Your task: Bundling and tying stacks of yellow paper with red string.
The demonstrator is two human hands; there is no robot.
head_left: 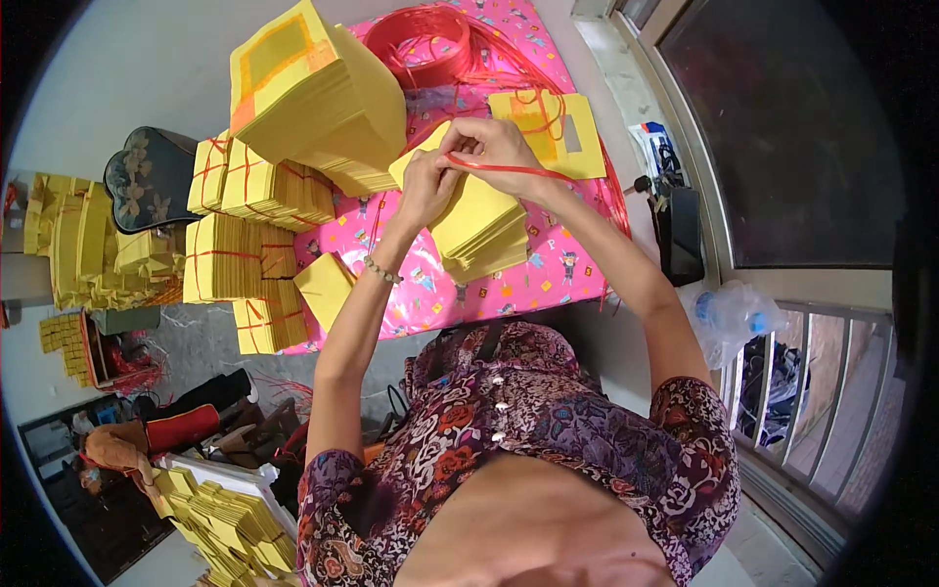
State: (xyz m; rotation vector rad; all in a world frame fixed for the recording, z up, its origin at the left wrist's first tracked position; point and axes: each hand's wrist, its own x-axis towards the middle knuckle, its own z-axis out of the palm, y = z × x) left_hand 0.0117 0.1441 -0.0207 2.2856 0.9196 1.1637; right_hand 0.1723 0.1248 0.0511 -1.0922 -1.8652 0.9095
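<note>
On the pink patterned tablecloth (411, 294) lies a stack of yellow paper (481, 235), its sheets slightly fanned at the near edge. Both of my hands meet over the stack's far part. My left hand (426, 186) is closed, its fingertips pinching a red plastic strip (509, 169). Bent over beside it, my right hand (497, 149) has its fingers closed on the same strip. From there the strip runs across my right wrist toward the right. The exact crossing of the strip is hidden by my fingers.
A tall yellow paper stack (328, 112) stands far left, with red-tied bundles (223, 256) near it. Behind my hands lie a coil of red strip (416, 44) and a yellow sheet (579, 157) with an orange patch. A window frame (709, 196) borders the right.
</note>
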